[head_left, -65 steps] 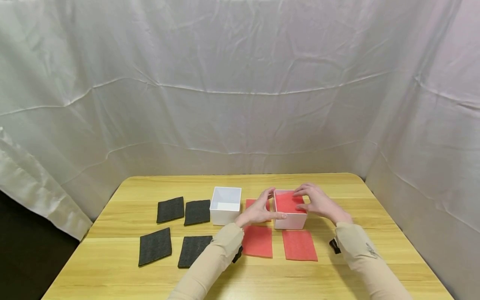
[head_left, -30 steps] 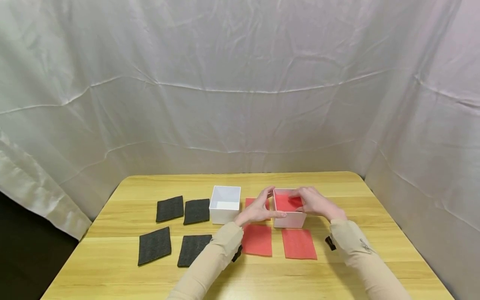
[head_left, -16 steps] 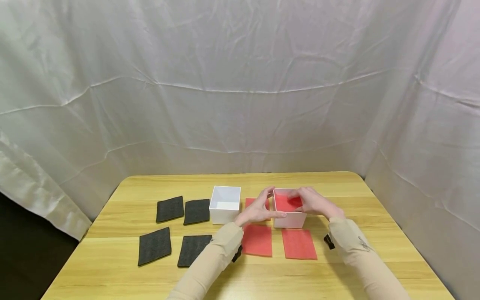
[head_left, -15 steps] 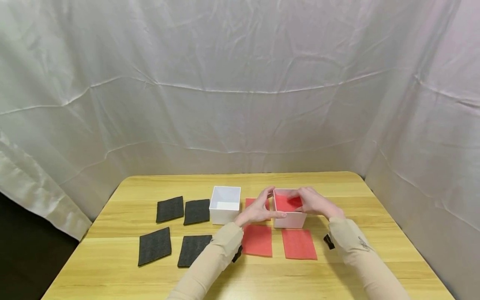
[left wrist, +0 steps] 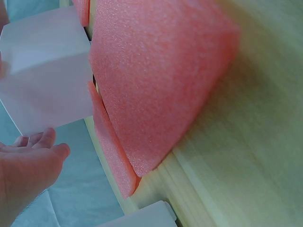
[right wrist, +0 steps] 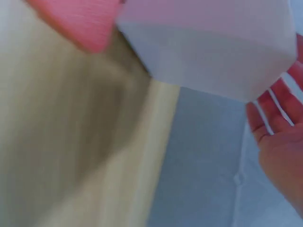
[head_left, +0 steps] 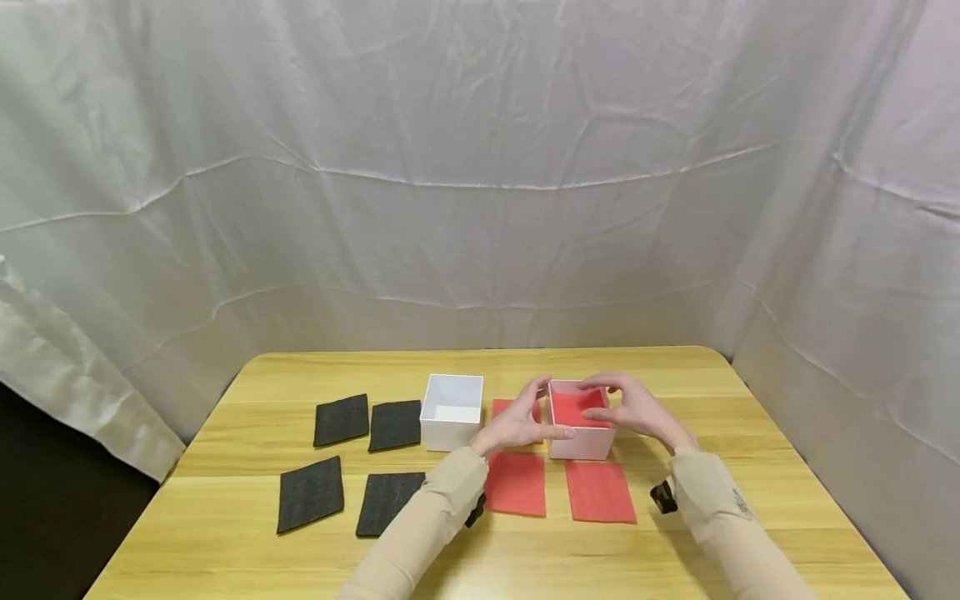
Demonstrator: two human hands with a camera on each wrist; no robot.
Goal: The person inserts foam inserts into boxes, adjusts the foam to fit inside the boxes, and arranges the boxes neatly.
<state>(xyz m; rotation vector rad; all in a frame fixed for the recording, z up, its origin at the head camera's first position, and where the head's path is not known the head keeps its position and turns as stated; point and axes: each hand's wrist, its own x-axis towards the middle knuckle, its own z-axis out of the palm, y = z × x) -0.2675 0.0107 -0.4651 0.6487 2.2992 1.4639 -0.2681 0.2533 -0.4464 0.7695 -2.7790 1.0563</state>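
A small white box (head_left: 582, 446) stands on the right half of the table, lined inside with a red foam sheet (head_left: 572, 410). My left hand (head_left: 517, 423) holds this box at its left side, thumb along the front wall and fingertips at the back left corner. Over the box's right rim reaches my right hand (head_left: 636, 407), its fingers and thumb apart and loosely bent above the red sheet. In the right wrist view, its fingers (right wrist: 270, 111) show beside the box wall (right wrist: 203, 61). The left wrist view shows the left hand (left wrist: 33, 165) at the box's edge.
A second white box (head_left: 450, 429) stands just left of the left hand, nothing in it. More red foam sheets (head_left: 600, 492) lie around the held box. Several black foam sheets (head_left: 311, 493) lie on the left. Grey-white curtains (head_left: 480, 250) hang behind the table.
The red sheet in the box has gone lower than at first. The right hand reached down into the box, then rose, its thumb and fingers spreading. The left hand has stayed in place.
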